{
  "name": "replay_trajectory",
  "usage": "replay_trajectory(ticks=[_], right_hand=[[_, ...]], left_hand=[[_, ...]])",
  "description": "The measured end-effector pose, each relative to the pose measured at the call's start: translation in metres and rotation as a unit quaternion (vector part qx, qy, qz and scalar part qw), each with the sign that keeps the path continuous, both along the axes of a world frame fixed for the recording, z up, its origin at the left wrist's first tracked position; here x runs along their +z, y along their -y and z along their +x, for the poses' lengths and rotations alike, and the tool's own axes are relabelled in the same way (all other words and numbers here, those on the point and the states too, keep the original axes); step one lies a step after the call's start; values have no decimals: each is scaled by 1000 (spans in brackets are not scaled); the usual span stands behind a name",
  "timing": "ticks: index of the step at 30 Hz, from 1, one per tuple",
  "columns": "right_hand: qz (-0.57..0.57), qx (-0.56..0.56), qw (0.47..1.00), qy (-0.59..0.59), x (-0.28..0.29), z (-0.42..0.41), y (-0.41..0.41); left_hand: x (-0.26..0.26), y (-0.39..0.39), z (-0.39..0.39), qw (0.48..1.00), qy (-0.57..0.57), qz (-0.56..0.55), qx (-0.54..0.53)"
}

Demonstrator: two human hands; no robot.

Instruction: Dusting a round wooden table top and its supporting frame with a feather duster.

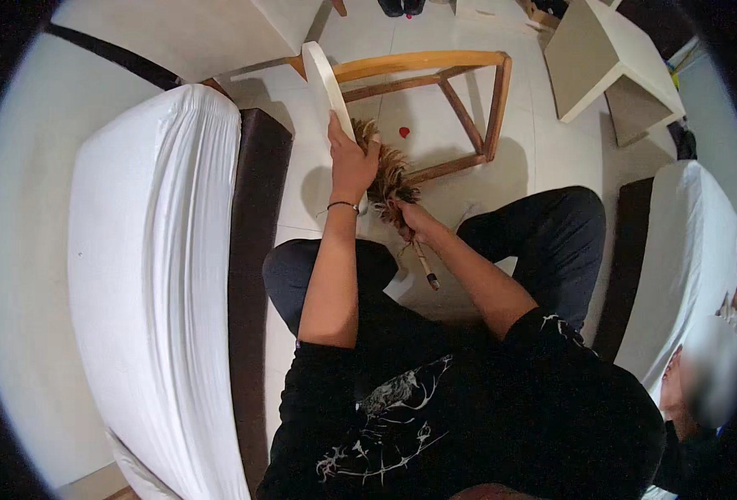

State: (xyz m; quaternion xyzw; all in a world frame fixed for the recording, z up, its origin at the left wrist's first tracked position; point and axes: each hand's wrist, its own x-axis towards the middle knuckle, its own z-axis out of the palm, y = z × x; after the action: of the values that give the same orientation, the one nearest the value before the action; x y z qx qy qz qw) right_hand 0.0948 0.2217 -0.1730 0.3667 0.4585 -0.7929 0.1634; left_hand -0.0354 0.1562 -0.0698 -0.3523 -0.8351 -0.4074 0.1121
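Note:
A stool or small table lies on its side on the floor, its pale top standing on edge and its wooden leg frame stretching to the right. My left hand grips the edge of the top, thumb towards the feathers. In my right hand is a brown feather duster, held where the feathers meet the stick. Its handle points back towards me. The feathers lie against the underside of the top, partly covered by my left hand.
White-sheeted beds flank me, one at left and one at right. A cream angular piece of furniture stands at upper right. On the tiled floor lies a small red object. Another person is at the right bed.

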Motion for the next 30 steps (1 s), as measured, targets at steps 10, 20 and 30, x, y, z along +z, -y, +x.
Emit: replay_trajectory(ticks=[10, 20, 30], right_hand=[[154, -100, 981, 69, -64, 21, 15], [125, -20, 990, 56, -65, 7, 36], [264, 134, 953, -67, -41, 1, 36]], left_hand=[[1, 3, -54, 956, 274, 93, 51], [25, -11, -118, 983, 122, 64, 119], [32, -58, -76, 974, 105, -21, 201]])
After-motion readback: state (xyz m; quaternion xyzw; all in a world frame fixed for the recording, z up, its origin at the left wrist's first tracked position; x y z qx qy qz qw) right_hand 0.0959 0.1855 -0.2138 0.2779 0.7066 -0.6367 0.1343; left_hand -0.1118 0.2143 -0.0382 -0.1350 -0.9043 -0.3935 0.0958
